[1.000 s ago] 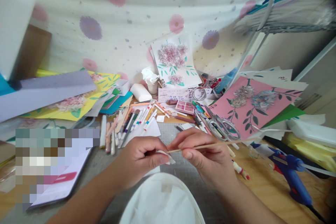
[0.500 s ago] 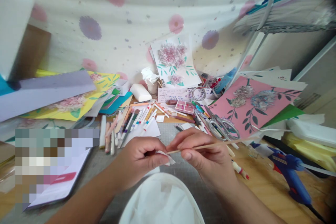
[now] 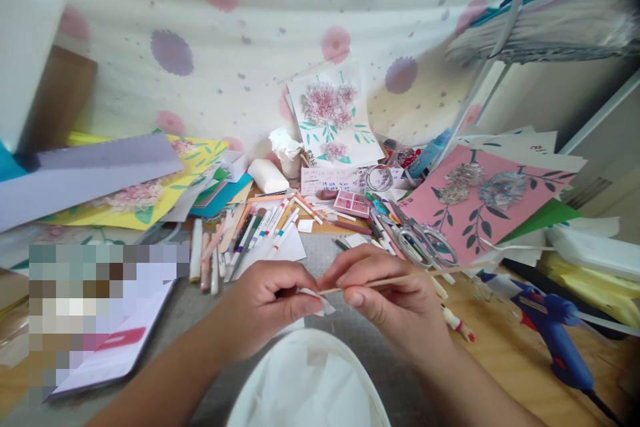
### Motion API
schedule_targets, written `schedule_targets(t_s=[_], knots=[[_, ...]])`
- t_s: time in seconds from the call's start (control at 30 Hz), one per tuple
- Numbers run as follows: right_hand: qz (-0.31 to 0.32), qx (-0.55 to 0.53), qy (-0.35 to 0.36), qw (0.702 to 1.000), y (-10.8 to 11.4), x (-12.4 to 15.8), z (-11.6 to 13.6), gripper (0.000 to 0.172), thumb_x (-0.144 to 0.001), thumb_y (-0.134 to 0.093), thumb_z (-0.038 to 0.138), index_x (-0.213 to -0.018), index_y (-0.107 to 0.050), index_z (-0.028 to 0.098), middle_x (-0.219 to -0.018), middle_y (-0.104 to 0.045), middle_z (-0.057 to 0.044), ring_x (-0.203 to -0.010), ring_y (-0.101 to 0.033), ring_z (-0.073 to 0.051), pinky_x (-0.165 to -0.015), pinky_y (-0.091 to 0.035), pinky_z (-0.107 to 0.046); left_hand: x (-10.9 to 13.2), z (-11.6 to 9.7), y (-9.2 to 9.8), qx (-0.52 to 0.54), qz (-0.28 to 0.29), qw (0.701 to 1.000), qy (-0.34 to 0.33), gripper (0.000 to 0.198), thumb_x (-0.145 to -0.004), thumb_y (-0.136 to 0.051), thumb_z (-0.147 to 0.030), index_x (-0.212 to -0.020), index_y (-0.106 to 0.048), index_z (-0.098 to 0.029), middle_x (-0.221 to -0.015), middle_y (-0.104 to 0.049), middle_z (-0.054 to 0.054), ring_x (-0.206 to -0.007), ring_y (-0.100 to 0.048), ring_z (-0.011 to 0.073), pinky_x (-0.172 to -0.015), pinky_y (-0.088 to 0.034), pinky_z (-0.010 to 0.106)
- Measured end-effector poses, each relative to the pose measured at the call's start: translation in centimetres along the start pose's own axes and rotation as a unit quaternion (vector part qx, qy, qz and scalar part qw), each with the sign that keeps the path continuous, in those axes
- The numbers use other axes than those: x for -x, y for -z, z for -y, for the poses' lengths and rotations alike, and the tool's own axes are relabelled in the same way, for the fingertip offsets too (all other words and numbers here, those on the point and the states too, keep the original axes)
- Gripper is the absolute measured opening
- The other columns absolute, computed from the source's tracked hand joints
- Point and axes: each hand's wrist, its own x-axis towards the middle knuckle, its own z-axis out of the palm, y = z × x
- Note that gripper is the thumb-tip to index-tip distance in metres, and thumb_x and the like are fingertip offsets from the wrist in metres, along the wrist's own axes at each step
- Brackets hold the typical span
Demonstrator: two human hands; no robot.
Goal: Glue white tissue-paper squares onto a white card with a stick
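My left hand pinches a small piece of white tissue paper between thumb and fingers. Held in my right hand is a thin wooden stick, its left tip touching the tissue and its other end sticking out past the hand to the right. The two hands almost meet at the fingertips. Just below them is a white tub with white paper pieces inside, cut off by the bottom edge of the view.
Markers and pens lie ahead on the grey mat. Scissors rest beside a pink flower card. A blue glue gun lies at right; a tablet, partly pixelated, at left. A white flower card stands behind.
Almost nothing differs. Both hands keep the tissue paper and the wooden stick in nearly the same place, with only a very slight shift of the fingers.
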Motion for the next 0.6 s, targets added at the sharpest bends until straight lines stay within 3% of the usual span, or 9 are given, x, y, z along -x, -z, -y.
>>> schedule_targets(t_s=[0.6], knots=[[0.027, 0.114, 0.033, 0.993, -0.05, -0.32, 0.43, 0.014, -0.083, -0.069, 0.011, -0.089, -0.074, 0.022, -0.084, -0.074, -0.006, -0.079, -0.071, -0.018, -0.071, -0.059, -0.031, 0.07, -0.03, 0.0, -0.042, -0.015, 0.999, 0.028, 0.025, -0.082, -0.061, -0.036, -0.066, -0.064, -0.017, -0.052, -0.044, -0.007, -0.052, -0.037, 0.0093, -0.049, -0.028, 0.021]])
